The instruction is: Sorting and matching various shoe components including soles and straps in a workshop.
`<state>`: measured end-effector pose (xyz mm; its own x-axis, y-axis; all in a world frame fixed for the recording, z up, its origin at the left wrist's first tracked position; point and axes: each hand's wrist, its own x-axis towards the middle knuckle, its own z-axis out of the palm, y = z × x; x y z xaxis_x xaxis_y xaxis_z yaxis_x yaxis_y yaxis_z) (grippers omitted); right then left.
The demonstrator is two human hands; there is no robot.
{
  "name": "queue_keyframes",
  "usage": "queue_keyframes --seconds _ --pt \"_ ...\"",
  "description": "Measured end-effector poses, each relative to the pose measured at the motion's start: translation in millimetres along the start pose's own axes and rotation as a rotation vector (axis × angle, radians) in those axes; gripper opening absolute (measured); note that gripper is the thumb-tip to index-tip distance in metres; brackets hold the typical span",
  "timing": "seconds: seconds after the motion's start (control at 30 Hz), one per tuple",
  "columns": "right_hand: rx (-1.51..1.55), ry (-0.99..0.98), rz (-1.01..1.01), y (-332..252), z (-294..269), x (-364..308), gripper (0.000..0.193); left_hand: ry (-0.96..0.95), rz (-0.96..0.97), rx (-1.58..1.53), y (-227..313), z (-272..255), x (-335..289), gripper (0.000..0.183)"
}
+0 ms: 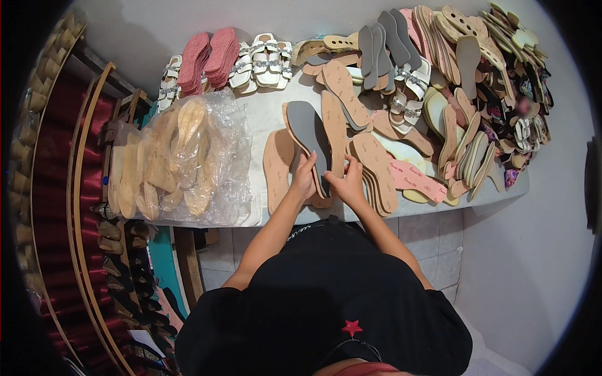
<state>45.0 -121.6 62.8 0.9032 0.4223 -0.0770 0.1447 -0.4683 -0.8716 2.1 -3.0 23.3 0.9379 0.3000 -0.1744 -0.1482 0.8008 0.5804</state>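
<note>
Hands (304, 178) hold gray insole (307, 128), tan insole (335, 128) near table (266, 108) front edge.

Script (411, 172) marks tan insoles (333, 128) and pink insole (419, 182); white lettering (301, 230), black shirt (326, 282).

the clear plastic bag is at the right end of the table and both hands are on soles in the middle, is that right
Not quite: the head view shows the clear plastic bag at the left end of the table. Both hands are indeed on soles in the middle.
</note>
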Motion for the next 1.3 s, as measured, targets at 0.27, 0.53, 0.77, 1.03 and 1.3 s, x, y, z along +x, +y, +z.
queue_keyframes --seconds 0.27,0.53,0.77,1.03,1.3 --pt "0.061 -0.093 -0.171 9.6 7.1 2.1 0.072 0.116 0.095 0.175 5.9 8.1 -2.3 0.061" --pt "0.409 -0.239 0.024 20.7 1.3 10.0 0.058 0.147 0.172 0.197 12.7 -0.3 -4.1 0.064" --pt "0.447 -0.182 -0.016 16.4 -15.9 13.0 0.034 0.156 0.048 0.219 28.5 -9.7 -9.8 0.033" --pt "0.508 -0.156 0.108 4.6 -14.7 14.3 0.031 0.303 0.073 0.395 31.1 -13.9 -24.2 0.03" --pt "0.521 -0.574 0.175 7.5 47.9 6.4 0.029 0.523 0.021 0.949 85.1 -28.6 -51.3 0.031"
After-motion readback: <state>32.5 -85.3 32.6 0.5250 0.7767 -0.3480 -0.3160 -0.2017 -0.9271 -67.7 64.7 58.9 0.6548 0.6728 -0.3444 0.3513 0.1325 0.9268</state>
